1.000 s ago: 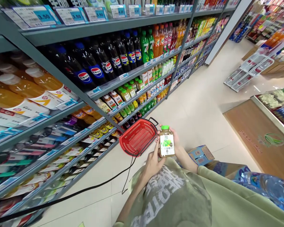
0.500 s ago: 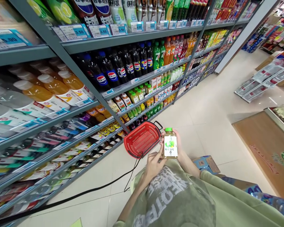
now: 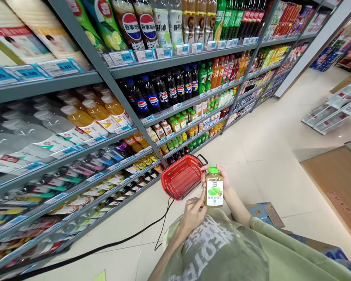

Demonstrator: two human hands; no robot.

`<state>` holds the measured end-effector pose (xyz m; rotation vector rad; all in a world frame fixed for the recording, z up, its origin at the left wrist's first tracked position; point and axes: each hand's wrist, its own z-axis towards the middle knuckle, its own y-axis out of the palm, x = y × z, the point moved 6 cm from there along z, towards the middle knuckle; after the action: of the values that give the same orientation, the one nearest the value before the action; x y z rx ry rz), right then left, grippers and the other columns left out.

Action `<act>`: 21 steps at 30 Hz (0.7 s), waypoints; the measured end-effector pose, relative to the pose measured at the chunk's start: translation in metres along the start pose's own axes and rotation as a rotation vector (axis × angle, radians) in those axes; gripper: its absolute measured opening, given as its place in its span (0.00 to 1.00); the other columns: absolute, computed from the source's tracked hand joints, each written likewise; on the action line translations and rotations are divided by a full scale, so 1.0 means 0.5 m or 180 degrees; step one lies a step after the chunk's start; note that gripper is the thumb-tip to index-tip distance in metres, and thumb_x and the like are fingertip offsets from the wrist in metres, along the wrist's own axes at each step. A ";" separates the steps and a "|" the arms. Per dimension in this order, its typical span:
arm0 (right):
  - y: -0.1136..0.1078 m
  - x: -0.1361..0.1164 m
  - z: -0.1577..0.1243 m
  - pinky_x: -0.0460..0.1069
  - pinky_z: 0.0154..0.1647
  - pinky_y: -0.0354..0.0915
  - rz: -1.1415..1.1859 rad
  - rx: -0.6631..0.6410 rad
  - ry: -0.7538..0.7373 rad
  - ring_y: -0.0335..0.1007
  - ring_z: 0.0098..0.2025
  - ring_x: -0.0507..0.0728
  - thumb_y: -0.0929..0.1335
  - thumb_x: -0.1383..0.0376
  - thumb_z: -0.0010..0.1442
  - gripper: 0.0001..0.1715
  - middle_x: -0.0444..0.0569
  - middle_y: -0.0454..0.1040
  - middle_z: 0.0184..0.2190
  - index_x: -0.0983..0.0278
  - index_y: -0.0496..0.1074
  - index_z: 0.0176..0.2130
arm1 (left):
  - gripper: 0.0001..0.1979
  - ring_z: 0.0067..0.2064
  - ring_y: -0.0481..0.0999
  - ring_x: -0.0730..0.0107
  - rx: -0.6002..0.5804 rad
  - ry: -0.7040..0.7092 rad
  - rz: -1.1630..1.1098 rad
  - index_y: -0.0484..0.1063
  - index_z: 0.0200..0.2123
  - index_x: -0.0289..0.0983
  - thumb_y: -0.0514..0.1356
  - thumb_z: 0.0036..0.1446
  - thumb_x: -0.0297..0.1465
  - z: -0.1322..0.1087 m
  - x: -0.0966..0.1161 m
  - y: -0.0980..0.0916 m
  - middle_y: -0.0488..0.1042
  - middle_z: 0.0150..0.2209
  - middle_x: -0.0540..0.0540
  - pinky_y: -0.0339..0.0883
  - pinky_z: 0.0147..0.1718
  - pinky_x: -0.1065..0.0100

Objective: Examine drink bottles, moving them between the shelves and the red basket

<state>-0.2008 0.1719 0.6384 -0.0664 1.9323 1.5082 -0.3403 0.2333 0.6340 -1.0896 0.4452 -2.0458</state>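
A squat juice bottle (image 3: 214, 191) with a green cap and a white label stands upright in front of my shirt, its label toward me. My right hand (image 3: 226, 181) is wrapped round it from behind and the right, with fingertips showing at its left edge. My left hand (image 3: 194, 212) is closed at the lower left side of the bottle, fingers curled and one finger against its edge. Part of the grip is hidden behind the bottle. Just beyond, a red shopping basket (image 3: 183, 177) with a black handle sits on the floor.
Shelves (image 3: 175, 111) of bottled drinks run along the left and ahead. A black cord (image 3: 114, 244) crosses the floor near the basket. Cardboard boxes (image 3: 265, 214) lie at my right, with a wooden-sided display (image 3: 333, 187) and a white rack (image 3: 333, 109) farther off.
The view has shifted, so shelves and basket appear lower and farther right. The bottle stays between my hands and shows slightly lower, its label now sharper.
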 end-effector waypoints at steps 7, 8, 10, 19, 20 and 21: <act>0.012 0.004 -0.008 0.54 0.35 0.77 -0.0074 0.0166 0.0092 0.78 0.30 0.59 0.64 0.45 0.65 0.26 0.47 0.77 0.28 0.63 0.72 0.46 | 0.35 0.25 0.76 0.72 0.0024 -0.0040 0.0062 0.48 0.77 0.34 0.52 0.69 0.26 -0.010 0.005 0.004 0.76 0.22 0.55 0.76 0.36 0.71; 0.012 0.002 -0.011 0.54 0.35 0.77 -0.0090 0.0122 0.0091 0.78 0.30 0.59 0.64 0.45 0.65 0.26 0.47 0.77 0.28 0.63 0.72 0.46 | 0.34 0.24 0.76 0.72 0.0007 0.0021 0.0085 0.49 0.77 0.34 0.51 0.69 0.26 -0.007 0.011 0.005 0.76 0.22 0.55 0.77 0.37 0.70; 0.010 -0.003 -0.015 0.55 0.36 0.77 -0.0111 0.0004 0.0090 0.77 0.30 0.59 0.65 0.44 0.63 0.27 0.47 0.76 0.28 0.64 0.71 0.47 | 0.33 0.24 0.77 0.72 -0.0029 0.0110 0.0138 0.51 0.76 0.34 0.50 0.70 0.26 -0.002 0.022 0.006 0.77 0.22 0.54 0.77 0.38 0.69; 0.014 0.010 -0.021 0.57 0.37 0.78 -0.0012 -0.0247 0.0089 0.78 0.33 0.60 0.68 0.43 0.60 0.29 0.48 0.77 0.30 0.63 0.72 0.45 | 0.32 0.24 0.77 0.72 0.0203 -0.0007 0.0142 0.58 0.73 0.35 0.51 0.67 0.23 -0.024 0.029 0.000 0.78 0.23 0.54 0.76 0.36 0.69; 0.014 0.016 -0.021 0.57 0.37 0.78 0.0037 -0.0128 0.0104 0.79 0.33 0.60 0.68 0.44 0.60 0.28 0.48 0.78 0.31 0.63 0.73 0.46 | 0.32 0.24 0.76 0.73 0.0284 -0.0087 0.0120 0.59 0.73 0.36 0.52 0.67 0.23 -0.029 0.025 -0.002 0.77 0.23 0.55 0.76 0.36 0.70; 0.012 0.021 -0.021 0.57 0.37 0.78 0.0107 0.0040 0.0128 0.79 0.33 0.60 0.69 0.45 0.61 0.26 0.49 0.78 0.32 0.63 0.73 0.45 | 0.32 0.23 0.76 0.73 0.0373 -0.0190 0.0103 0.60 0.73 0.37 0.53 0.66 0.23 -0.032 0.021 -0.004 0.76 0.22 0.56 0.75 0.35 0.70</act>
<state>-0.2167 0.1684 0.6391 -0.0595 1.9836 1.5271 -0.3580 0.2259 0.6315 -1.0630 0.3069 -1.9797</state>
